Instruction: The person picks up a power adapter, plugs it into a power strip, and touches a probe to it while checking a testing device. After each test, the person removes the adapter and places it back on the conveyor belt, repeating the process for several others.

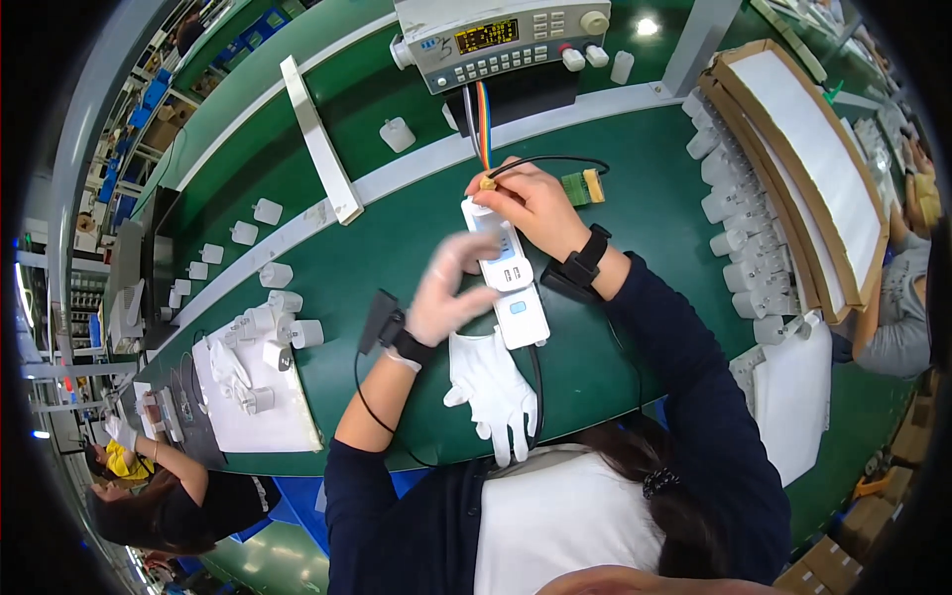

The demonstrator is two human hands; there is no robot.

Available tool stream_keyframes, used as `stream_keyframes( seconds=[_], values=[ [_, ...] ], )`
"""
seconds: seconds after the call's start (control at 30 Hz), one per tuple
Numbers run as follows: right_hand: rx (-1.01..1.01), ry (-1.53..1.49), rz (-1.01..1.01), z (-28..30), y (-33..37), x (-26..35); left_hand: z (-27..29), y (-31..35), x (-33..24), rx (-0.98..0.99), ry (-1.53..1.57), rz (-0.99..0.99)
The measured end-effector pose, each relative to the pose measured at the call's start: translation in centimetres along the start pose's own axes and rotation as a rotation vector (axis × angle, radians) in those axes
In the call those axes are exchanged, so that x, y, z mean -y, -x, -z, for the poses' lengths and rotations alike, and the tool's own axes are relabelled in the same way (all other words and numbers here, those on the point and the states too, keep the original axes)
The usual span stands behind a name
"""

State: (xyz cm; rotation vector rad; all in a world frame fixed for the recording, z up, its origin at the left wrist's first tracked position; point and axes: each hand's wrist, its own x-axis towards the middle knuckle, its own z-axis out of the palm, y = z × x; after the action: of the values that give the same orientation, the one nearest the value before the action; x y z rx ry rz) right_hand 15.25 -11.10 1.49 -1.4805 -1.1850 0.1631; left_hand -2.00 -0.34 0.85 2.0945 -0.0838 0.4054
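My right hand (536,205) pinches a small tan connector (487,184) at the lower end of several coloured wires (483,124), over the far end of a white power strip (513,270). A black cable (565,160) curves off to the right from these fingers. My left hand (448,296), in a thin translucent glove, is blurred by motion. Its thumb and fingers are apart beside the strip's left edge, with the fingertips over the strip; contact cannot be made out. Below it, a white glove (493,389) lies flat on the green table next to the strip's black cord.
A bench instrument with a lit display (487,37) stands at the back. Right of my hand lies a green block with a tan edge (583,186). Many white adapters (746,243) line the right side beside cardboard trays (808,169); others sit on a white sheet (260,407) at left.
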Motion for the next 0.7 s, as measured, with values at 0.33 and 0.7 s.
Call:
stream_keyframes(
  seconds=[0.33, 0.7],
  values=[
    [-0.124, 0.056, 0.1, 1.7, -1.1, 3.1, -0.6, -4.3, 5.5, -0.157, 0.125, 0.261],
    [0.156, 0.016, -0.032, 2.6, 5.0, 5.9, -0.4, -4.2, 5.0, -0.235, 0.183, 0.134]
  ],
)
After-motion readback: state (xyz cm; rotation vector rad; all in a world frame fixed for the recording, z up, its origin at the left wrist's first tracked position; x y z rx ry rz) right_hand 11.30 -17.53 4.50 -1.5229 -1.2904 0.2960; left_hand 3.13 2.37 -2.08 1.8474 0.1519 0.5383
